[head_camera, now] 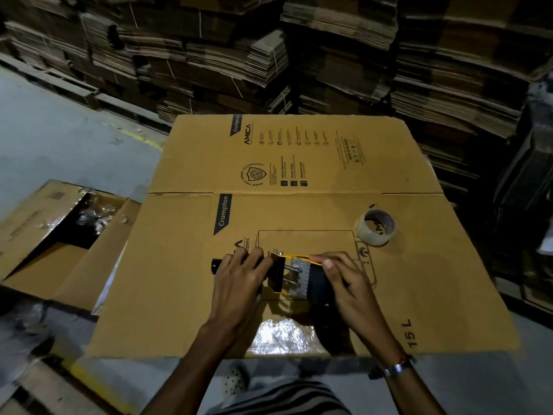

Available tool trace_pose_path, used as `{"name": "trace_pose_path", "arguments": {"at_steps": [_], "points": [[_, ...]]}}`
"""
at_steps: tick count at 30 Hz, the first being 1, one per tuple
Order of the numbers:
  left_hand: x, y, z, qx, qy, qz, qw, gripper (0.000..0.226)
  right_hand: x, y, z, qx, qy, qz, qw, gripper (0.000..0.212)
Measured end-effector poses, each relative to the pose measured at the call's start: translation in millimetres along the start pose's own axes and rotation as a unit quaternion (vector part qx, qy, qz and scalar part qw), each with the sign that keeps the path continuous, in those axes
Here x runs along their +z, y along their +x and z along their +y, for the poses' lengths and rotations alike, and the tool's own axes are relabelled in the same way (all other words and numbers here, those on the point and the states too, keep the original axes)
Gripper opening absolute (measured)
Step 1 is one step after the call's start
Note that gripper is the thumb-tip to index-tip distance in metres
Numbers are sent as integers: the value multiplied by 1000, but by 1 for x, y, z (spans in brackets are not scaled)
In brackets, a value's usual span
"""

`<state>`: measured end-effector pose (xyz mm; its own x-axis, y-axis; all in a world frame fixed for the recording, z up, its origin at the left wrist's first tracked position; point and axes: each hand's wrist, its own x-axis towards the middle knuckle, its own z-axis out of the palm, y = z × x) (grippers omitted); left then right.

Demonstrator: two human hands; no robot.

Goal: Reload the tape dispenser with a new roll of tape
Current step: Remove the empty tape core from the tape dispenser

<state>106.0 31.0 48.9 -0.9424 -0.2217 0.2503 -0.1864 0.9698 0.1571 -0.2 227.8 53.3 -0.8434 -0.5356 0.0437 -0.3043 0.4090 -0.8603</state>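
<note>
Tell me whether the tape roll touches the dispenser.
Apart. The head view shows bare cardboard between the tape roll and the dispenser.

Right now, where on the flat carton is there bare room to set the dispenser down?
Free: the far panel of the flat carton beyond the fold, and the near-left stretch beside the open box. Crowded: the middle, where the left hand and right hand grip the dispenser; the tape roll takes the right.

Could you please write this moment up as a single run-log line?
left hand: grips tape dispenser handle | right hand: holds dispenser's roll end | tape roll: loose on flattened carton, not loaded
</note>
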Motion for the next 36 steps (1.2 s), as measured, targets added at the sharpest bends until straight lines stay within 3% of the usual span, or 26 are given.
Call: {"name": "trace_pose_path", "arguments": {"at_steps": [5, 11, 19, 24, 29, 36], "points": [[-2, 1, 0, -6, -1, -19, 1000, 66, -3, 2, 0, 20, 40, 4, 999, 43], [-6, 2, 1, -9, -2, -19, 1000, 61, -11, -2, 3, -21, 25, -28, 999, 34], [-5, 0, 7, -9, 0, -27, 1000, 61, -3, 2, -8, -28, 16, 67, 997, 31], [-7, -1, 7, -17, -2, -39, 999, 63, -12, -1, -14, 15, 112, 67, 991, 22], [-7, -1, 6, -18, -4, -39, 999, 61, -19, -7, -7, -8, 55, 3, 998, 16], [-8, 0, 11, -21, 15, -44, 999, 60, -18, -5, -8, -29, -18, 14, 999, 14]]}}
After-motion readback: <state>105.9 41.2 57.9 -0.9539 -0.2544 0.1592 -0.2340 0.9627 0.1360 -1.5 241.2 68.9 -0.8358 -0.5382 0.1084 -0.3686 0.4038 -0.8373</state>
